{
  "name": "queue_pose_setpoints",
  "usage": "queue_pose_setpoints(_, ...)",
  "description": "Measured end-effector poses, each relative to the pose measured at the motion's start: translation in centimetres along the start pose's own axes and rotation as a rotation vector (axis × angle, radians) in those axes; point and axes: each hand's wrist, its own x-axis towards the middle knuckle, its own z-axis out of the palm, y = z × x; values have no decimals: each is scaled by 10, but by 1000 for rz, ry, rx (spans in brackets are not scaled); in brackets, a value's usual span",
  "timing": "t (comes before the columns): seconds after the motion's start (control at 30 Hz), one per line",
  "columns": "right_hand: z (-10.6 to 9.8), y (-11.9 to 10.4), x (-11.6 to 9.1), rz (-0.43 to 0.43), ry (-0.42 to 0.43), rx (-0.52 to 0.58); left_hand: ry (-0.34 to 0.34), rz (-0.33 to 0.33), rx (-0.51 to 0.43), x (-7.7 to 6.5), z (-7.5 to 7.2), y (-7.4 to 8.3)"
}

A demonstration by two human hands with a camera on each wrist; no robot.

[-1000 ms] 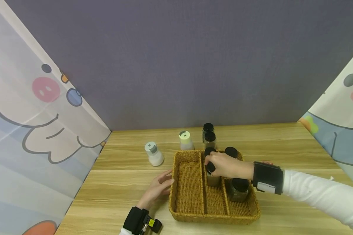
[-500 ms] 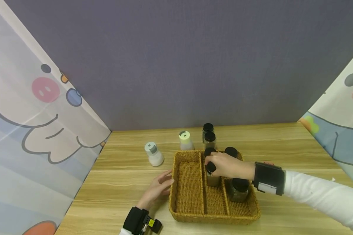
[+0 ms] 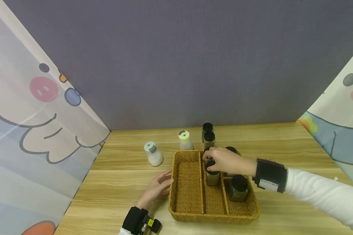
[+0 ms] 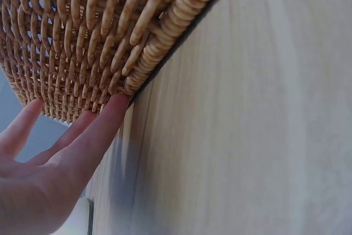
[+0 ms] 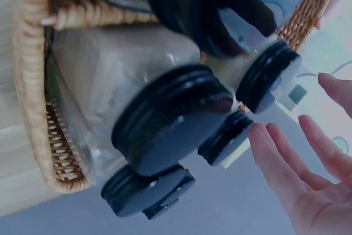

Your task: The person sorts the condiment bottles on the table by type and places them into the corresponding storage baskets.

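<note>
Apparently, the step in hand is settling a jar point(image 3: 212, 180) in the basket point(image 3: 214, 219): the right hand point(image 3: 223, 160) hangs over it, fingers spread and seemingly gripping nothing, though whether a fingertip brushes the jar is hard to tell. The next move probably calls for lifting those fingers clear without tipping it or the second jar point(image 3: 207, 149) just behind. The left hand point(image 3: 156, 189), fingers nearly straight, touches the basket's left outer wall, which should help steady it. The first jar stands upright in the middle compartment, between the two long dividers; it has a clear, squared body, brown contents and a round black lid point(image 3: 210, 164). Tan and woven, the basket sits on the table point(image 3: 120, 195), with two further jars in its right side.
</note>
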Motion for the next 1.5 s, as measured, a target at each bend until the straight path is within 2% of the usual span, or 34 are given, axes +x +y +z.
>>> queue_pose_setpoints(0.27, -11, 6, 10, -48, 101, 17, -2, 4, 9, 0, -1, 1)
queue_pose_setpoints(0.4, -19, 9, 16, -14, 103, 64, -6, 11, 3, 0, -1, 1)
queue_pose_setpoints(0.73, -35, 25, 31, 54, 153, 90, -10, 15, -5, 0, 0, 1)
queue_pose_setpoints(0.97, -43, 39, 37, 74, 196, 68, -5, 8, -5, 0, -1, 1)
queue_pose_setpoints(1.5, -42, 56, 56, 145, 138, 56, -9, 16, -9, -1, -1, 0)
